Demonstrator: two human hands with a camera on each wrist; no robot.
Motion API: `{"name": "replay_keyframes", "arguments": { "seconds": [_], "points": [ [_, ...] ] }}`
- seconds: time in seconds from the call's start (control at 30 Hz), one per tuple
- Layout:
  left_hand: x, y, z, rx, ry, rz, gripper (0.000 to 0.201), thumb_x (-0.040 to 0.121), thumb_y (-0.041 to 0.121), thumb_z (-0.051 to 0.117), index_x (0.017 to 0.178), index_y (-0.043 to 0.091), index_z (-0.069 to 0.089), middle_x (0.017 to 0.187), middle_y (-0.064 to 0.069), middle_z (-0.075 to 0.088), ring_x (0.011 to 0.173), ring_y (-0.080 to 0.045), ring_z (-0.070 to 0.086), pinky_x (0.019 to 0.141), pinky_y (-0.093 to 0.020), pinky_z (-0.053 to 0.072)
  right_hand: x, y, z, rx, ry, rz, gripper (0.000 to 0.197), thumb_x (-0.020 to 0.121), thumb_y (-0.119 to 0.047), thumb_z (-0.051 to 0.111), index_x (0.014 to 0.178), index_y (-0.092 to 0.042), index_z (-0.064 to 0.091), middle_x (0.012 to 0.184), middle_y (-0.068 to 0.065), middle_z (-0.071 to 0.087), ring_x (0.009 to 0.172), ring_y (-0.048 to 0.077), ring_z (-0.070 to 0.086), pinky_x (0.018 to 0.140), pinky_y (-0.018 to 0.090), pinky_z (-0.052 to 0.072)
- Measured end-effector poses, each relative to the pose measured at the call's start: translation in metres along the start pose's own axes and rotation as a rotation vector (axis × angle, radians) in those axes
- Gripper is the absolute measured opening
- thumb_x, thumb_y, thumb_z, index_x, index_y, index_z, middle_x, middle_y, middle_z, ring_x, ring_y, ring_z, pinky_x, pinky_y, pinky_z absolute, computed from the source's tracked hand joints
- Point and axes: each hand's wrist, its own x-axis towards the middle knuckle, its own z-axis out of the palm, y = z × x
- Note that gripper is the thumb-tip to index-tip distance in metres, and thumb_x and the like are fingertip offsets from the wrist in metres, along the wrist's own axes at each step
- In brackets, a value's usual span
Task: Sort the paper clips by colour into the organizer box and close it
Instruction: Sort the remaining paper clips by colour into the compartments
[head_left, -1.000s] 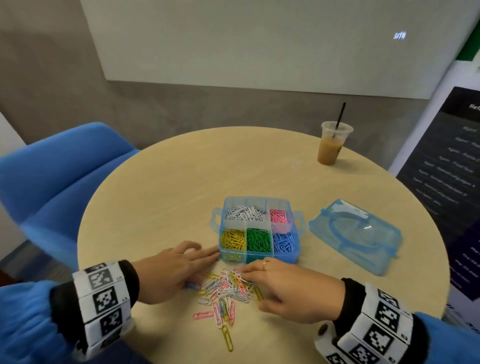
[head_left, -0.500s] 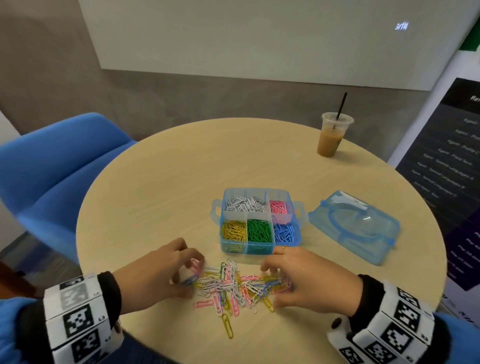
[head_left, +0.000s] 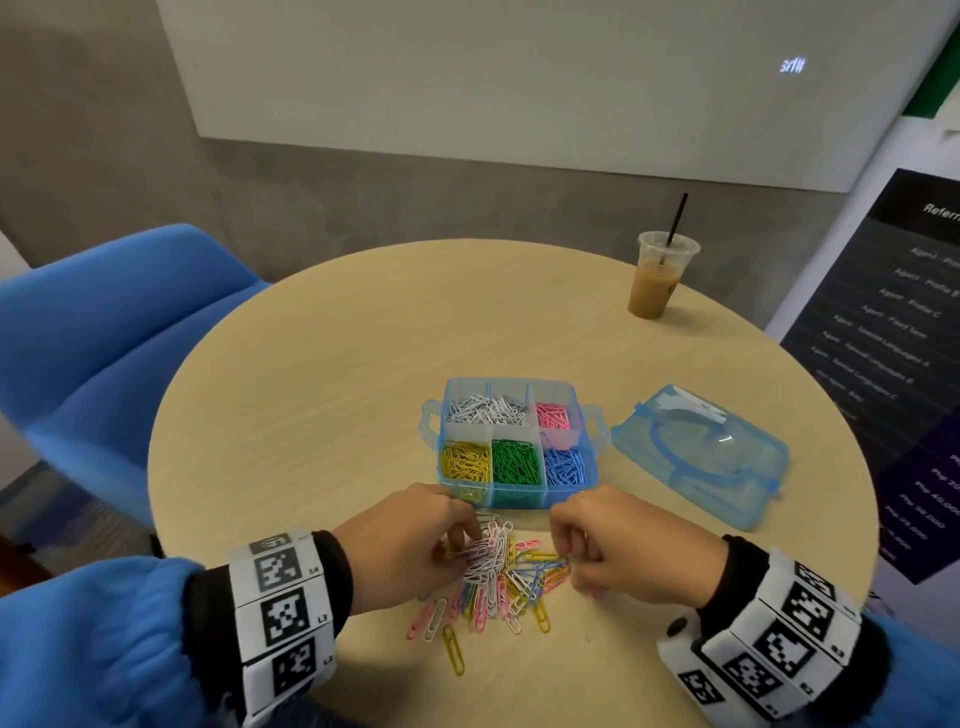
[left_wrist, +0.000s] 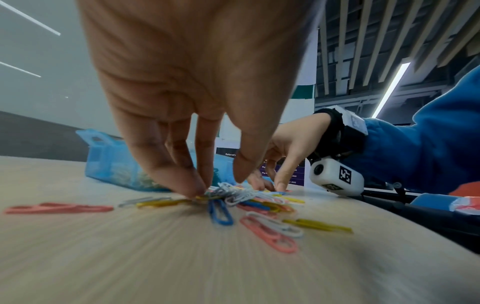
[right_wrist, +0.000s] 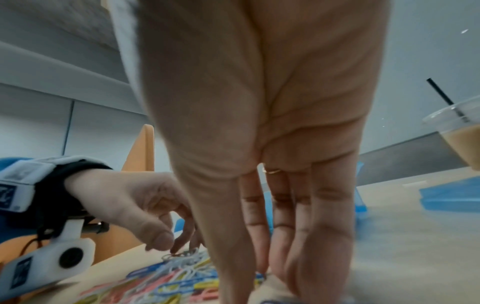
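Observation:
A heap of mixed loose paper clips (head_left: 498, 577) lies on the round table just in front of the open blue organizer box (head_left: 514, 499). The box holds white, pink, yellow, green and blue clips in separate compartments. My left hand (head_left: 465, 543) is at the heap's left side, its fingertips and thumb pinching a bunch of white clips (left_wrist: 239, 194). My right hand (head_left: 571, 564) is at the heap's right edge, fingers curled down against the thumb onto blue and yellow clips. In the right wrist view the right hand (right_wrist: 267, 281) hides what it pinches.
The box's clear blue lid (head_left: 696, 457) lies to the right of the box. An iced coffee cup with a straw (head_left: 657, 280) stands at the far right of the table (head_left: 322, 415). A blue chair (head_left: 104, 338) is to the left, a dark banner (head_left: 893, 364) to the right.
Both hands lay flat over the heap by the box, then drew it a little toward me. Now their fingers are curled and pinch at clips.

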Motion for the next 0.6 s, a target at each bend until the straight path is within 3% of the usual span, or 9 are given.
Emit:
{"name": "replay_keyframes", "arguments": {
  "seconds": [0.1, 0.2, 0.3, 0.47, 0.6],
  "points": [
    [-0.001, 0.007, -0.002, 0.07, 0.037, -0.036, 0.028, 0.089, 0.043, 0.059, 0.113, 0.028, 0.061, 0.103, 0.013, 0.057, 0.079, -0.005, 0.05, 0.068, -0.016, 0.038, -0.002, -0.002, -0.002, -0.009, -0.007, -0.007, 0.021, 0.074, -0.011, 0.069, 0.082, -0.023, 0.054, 0.073, -0.009, 0.056, 0.065, 0.01, 0.053, 0.067, 0.033, 0.049],
    [0.001, 0.014, -0.002, 0.232, 0.023, -0.064, 0.039, 0.086, 0.057, 0.058, 0.114, 0.031, 0.057, 0.109, 0.014, 0.059, 0.096, -0.012, 0.056, 0.071, -0.025, 0.041, -0.003, -0.006, -0.002, -0.043, 0.013, -0.028, 0.019, 0.079, -0.024, 0.07, 0.085, -0.026, 0.052, 0.081, -0.006, 0.061, 0.072, 0.011, 0.055, 0.07, 0.03, 0.048],
    [0.007, 0.017, -0.003, 0.282, 0.035, -0.071, 0.034, 0.088, 0.053, 0.058, 0.112, 0.03, 0.058, 0.11, 0.012, 0.062, 0.101, -0.017, 0.058, 0.072, -0.027, 0.042, -0.002, -0.008, 0.0, -0.074, 0.036, -0.041, 0.018, 0.084, -0.034, 0.068, 0.092, -0.025, 0.054, 0.089, -0.002, 0.065, 0.08, 0.012, 0.058, 0.074, 0.032, 0.049],
    [0.013, 0.016, -0.003, 0.279, 0.104, -0.058, 0.027, 0.091, 0.048, 0.058, 0.109, 0.029, 0.065, 0.106, 0.01, 0.067, 0.097, -0.019, 0.062, 0.069, -0.024, 0.04, -0.003, -0.003, 0.0, -0.104, 0.071, -0.032, 0.022, 0.088, -0.045, 0.061, 0.098, -0.026, 0.056, 0.086, -0.006, 0.064, 0.082, 0.011, 0.058, 0.075, 0.035, 0.051],
    [0.014, 0.012, -0.009, 0.174, 0.119, -0.05, 0.024, 0.089, 0.046, 0.063, 0.104, 0.028, 0.069, 0.099, 0.012, 0.068, 0.087, -0.011, 0.062, 0.067, -0.022, 0.041, -0.002, -0.005, -0.002, -0.115, 0.148, -0.038, 0.022, 0.09, -0.047, 0.058, 0.097, -0.027, 0.057, 0.09, -0.008, 0.065, 0.08, 0.01, 0.059, 0.071, 0.031, 0.05]
  ]
}}
